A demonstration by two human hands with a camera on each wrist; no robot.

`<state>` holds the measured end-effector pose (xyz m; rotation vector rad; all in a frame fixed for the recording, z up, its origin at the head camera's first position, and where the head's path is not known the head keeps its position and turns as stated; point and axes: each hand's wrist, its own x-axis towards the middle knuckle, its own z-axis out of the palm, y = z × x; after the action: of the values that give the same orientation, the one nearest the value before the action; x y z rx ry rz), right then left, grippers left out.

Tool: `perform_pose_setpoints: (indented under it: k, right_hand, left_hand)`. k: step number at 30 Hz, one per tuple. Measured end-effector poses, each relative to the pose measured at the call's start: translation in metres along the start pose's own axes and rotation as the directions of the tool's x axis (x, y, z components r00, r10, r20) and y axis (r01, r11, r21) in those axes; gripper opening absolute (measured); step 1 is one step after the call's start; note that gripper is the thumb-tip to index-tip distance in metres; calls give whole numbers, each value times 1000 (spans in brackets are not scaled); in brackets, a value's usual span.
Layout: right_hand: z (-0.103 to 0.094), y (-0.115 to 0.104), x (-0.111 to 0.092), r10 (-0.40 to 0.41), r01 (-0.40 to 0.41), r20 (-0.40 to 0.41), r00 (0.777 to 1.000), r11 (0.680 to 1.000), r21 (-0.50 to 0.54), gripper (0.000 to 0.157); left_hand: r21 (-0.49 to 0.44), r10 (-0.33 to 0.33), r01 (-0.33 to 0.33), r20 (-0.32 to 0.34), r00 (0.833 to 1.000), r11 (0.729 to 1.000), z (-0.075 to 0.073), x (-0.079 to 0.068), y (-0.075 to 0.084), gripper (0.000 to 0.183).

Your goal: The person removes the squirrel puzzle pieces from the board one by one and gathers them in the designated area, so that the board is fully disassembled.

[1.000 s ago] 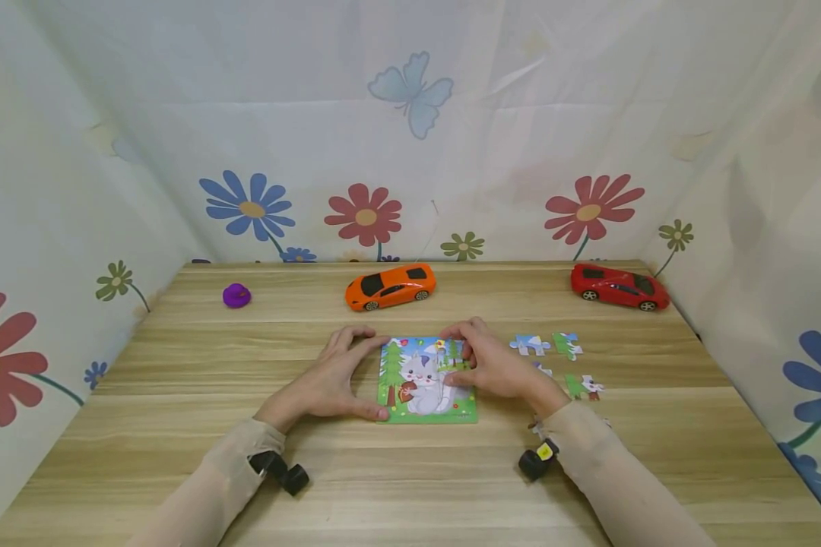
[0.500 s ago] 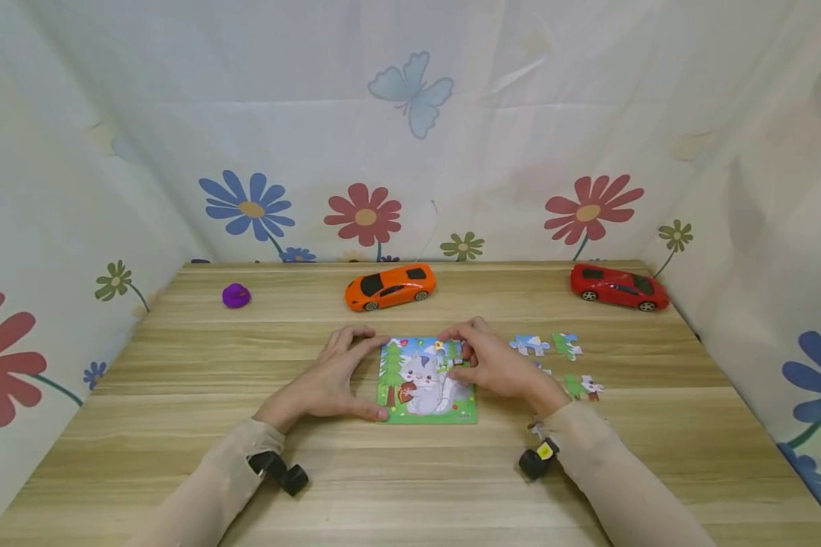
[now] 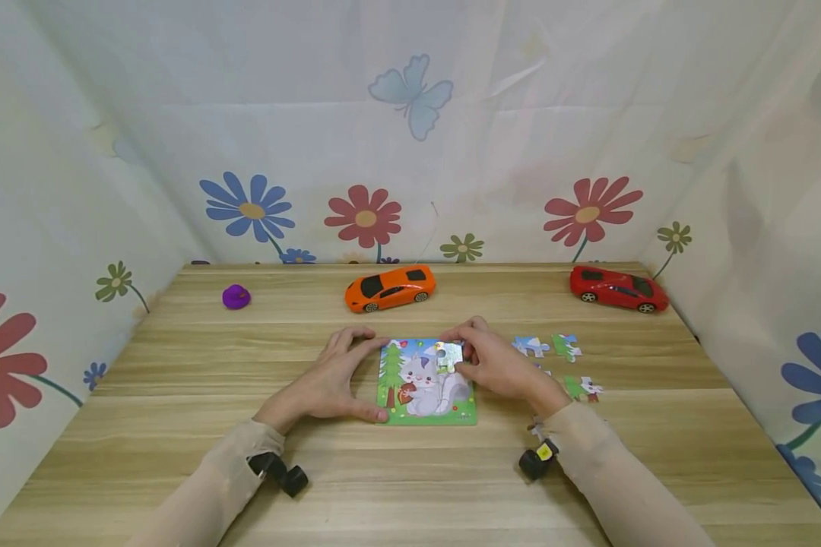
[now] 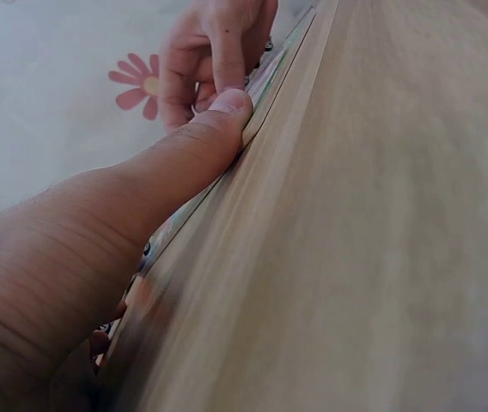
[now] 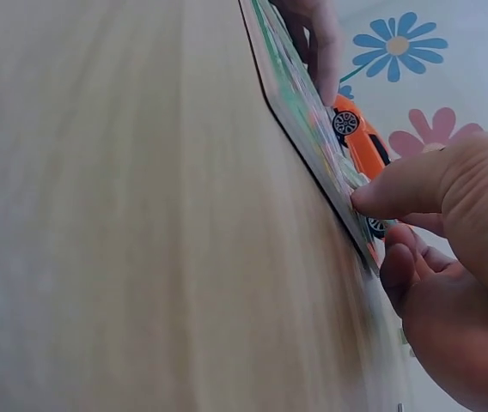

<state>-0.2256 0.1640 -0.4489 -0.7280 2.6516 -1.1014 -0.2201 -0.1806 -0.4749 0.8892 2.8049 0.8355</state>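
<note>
A squirrel jigsaw puzzle (image 3: pixel 424 395) lies flat in its board on the table. My left hand (image 3: pixel 324 376) spans the board's left side, its thumb straight on the lower left corner and a finger at the upper left corner. My right hand (image 3: pixel 502 365) pinches a puzzle piece (image 3: pixel 449 355) by its right side, over the upper right part of the picture. That piece catches the light and looks slightly tilted. In the right wrist view, the thumb (image 5: pixel 399 184) touches the piece near the board's edge. The fingers partly hide the upper right corner.
Several loose pieces lie right of the board, among them a blue one (image 3: pixel 530 346) and a green one (image 3: pixel 566 346); my right forearm partly covers others. Farther back stand an orange toy car (image 3: pixel 390 288), a red toy car (image 3: pixel 619 289) and a purple toy duck (image 3: pixel 236 296).
My right thumb has drawn back toward the upper right, and the pinched piece now shows more, tilted and shiny. My left hand has stayed on the board's left side.
</note>
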Motion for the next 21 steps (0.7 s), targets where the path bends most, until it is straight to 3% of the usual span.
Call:
perform_pose_setpoints:
  k: [9, 21]
  right_hand:
    - [-8, -2, -2, 15, -15, -56, 998, 1000, -4, 46]
    - [-54, -3, -13, -77, 79, -160, 984, 997, 1, 48]
  left_hand:
    - [-2, -1, 1, 0, 1000, 1000, 0, 0, 0, 131]
    - [-5, 1, -1, 2, 1000, 1000, 0, 0, 0, 131]
